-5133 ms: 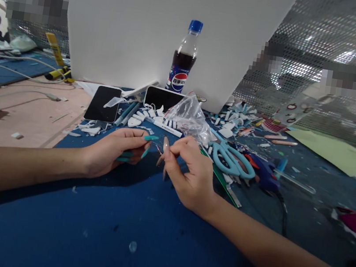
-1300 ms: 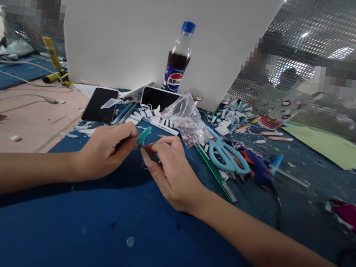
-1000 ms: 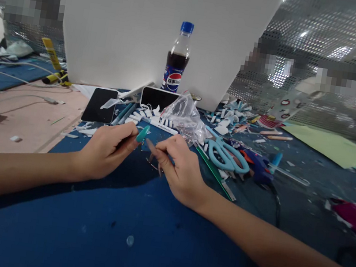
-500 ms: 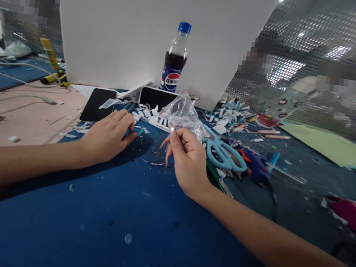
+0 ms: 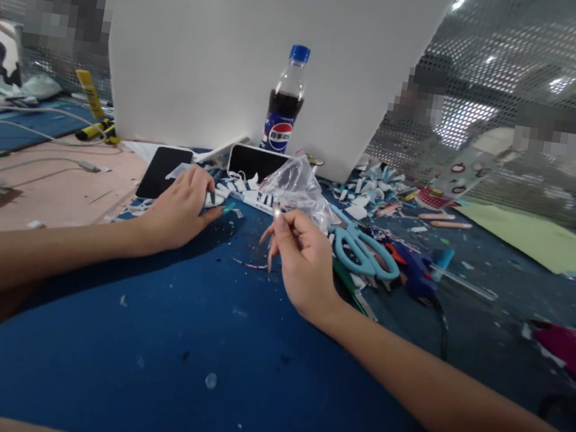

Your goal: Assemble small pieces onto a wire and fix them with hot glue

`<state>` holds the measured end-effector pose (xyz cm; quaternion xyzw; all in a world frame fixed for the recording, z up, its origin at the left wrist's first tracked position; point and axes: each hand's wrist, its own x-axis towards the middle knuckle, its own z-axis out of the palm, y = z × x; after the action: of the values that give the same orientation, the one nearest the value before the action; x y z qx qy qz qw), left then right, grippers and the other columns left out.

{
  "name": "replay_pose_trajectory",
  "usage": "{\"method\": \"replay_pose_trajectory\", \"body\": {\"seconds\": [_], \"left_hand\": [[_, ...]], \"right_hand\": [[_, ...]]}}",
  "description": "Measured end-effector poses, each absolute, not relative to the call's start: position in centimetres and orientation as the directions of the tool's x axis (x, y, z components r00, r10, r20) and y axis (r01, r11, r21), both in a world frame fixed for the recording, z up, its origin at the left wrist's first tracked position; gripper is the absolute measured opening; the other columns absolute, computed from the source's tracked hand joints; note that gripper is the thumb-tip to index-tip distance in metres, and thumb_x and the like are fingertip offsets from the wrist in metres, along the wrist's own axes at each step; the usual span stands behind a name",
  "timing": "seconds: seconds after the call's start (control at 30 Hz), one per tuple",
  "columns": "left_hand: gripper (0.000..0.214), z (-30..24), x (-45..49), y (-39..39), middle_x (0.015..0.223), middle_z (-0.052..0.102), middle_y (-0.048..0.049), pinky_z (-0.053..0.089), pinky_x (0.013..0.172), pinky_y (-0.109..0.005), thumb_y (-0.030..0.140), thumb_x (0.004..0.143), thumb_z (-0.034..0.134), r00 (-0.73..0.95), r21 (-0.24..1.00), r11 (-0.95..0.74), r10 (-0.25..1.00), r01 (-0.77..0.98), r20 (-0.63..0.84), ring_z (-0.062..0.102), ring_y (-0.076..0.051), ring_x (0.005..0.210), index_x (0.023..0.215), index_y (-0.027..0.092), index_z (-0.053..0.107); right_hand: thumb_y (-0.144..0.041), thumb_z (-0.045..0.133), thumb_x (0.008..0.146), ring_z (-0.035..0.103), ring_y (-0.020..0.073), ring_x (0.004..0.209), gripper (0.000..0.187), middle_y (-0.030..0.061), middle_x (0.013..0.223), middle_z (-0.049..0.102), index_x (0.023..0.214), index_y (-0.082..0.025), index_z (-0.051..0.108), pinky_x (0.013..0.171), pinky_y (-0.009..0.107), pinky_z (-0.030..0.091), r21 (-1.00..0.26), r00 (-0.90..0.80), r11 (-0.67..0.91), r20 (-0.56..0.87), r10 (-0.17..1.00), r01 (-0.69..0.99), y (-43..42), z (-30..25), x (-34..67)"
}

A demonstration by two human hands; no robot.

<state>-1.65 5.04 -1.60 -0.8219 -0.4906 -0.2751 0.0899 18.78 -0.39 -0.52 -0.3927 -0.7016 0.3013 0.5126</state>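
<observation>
My left hand (image 5: 180,206) hovers or rests over white scraps at the back left of the blue mat (image 5: 164,356). Its thumb and curled index finger are apart, with nothing visible held between them. My right hand (image 5: 304,258) is closed in a pinch, thumb against index finger, just in front of a clear plastic bag (image 5: 297,185). Whatever the pinch holds is too small to make out. Below those fingertips a thin, pinkish strip (image 5: 250,264) lies on the mat. Light blue scissors (image 5: 361,250) lie right of my right hand.
A cola bottle (image 5: 285,104) stands behind a phone (image 5: 255,162), before a white board (image 5: 196,36). Another dark-screened phone (image 5: 156,178) lies left. A blue glue gun (image 5: 416,273) and piled scraps (image 5: 373,189) are at right. People sit beyond the mesh.
My left thumb and index finger have parted, and the index finger has lifted. My right hand keeps its pinch in nearly the same place. The camera view has shifted slightly.
</observation>
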Motion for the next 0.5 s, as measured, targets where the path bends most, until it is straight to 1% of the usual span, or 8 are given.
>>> {"method": "replay_pose_trajectory", "body": {"seconds": [0.2,0.3,0.5], "left_hand": [[0.025,-1.55,-1.75,5.4,0.086,0.042,-0.0031,0.043,0.075,-0.034,0.033,0.078,0.056,0.41,0.214,-0.535,0.801,0.818,0.436,0.045,-0.018,0.082,0.084,0.018,0.036],[0.027,-1.66,-1.89,5.68,0.087,0.043,-0.0046,0.043,0.076,-0.035,0.036,0.078,0.056,0.441,0.209,-0.551,0.801,0.808,0.405,0.046,-0.019,0.083,0.084,0.018,0.037],[0.024,-1.64,-1.87,5.7,0.087,0.045,-0.0044,0.043,0.074,-0.035,0.035,0.079,0.054,0.43,0.221,-0.542,0.808,0.811,0.403,0.047,-0.019,0.082,0.084,0.018,0.038]], "right_hand": [[-0.03,0.042,0.092,0.048,0.0082,0.045,0.029,-0.0052,0.05,0.046,0.065,-0.02,0.045,0.056,0.027,0.044,-0.814,-0.161,0.511,0.485,0.86,0.276,-0.43,-0.43,18.76],[-0.032,0.042,0.092,0.049,0.0089,0.047,0.029,-0.0049,0.05,0.046,0.065,-0.021,0.045,0.057,0.027,0.044,-0.815,-0.164,0.503,0.476,0.864,0.287,-0.37,-0.5,18.78],[-0.032,0.043,0.092,0.047,0.0085,0.045,0.029,-0.0049,0.05,0.046,0.065,-0.021,0.046,0.056,0.027,0.044,-0.819,-0.171,0.5,0.47,0.866,0.281,-0.32,-0.52,18.73]]}}
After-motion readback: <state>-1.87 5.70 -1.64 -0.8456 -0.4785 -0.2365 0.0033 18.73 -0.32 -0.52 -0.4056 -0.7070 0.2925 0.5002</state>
